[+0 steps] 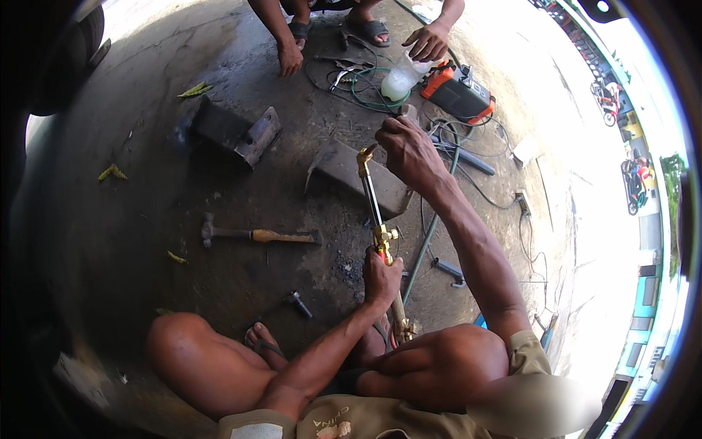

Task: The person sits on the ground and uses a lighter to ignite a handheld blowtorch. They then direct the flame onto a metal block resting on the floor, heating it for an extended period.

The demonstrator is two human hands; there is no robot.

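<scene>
My left hand (382, 282) is wrapped round the handle of a brass-and-steel cutting torch (373, 194). The torch points away from me, its bent brass head at the far end. Beside that head my right hand (413, 154) is closed, back of the hand up. A greyish end shows just beyond its fingers, but what it grips is mostly hidden. Below the torch head a bent steel piece (351, 172) lies on the ground. To its left rests a dark boxy steel piece (234, 135). A hammer (252, 235) with a wooden handle lies left of the torch.
Opposite me another person's hands (430, 40) hang near a plastic bag (398, 82) with whitish contents. An orange-and-black portable machine (461, 91) stands at the far right among cables. A green hose (424, 256) runs past my right arm. A large bolt (298, 304) lies near my foot.
</scene>
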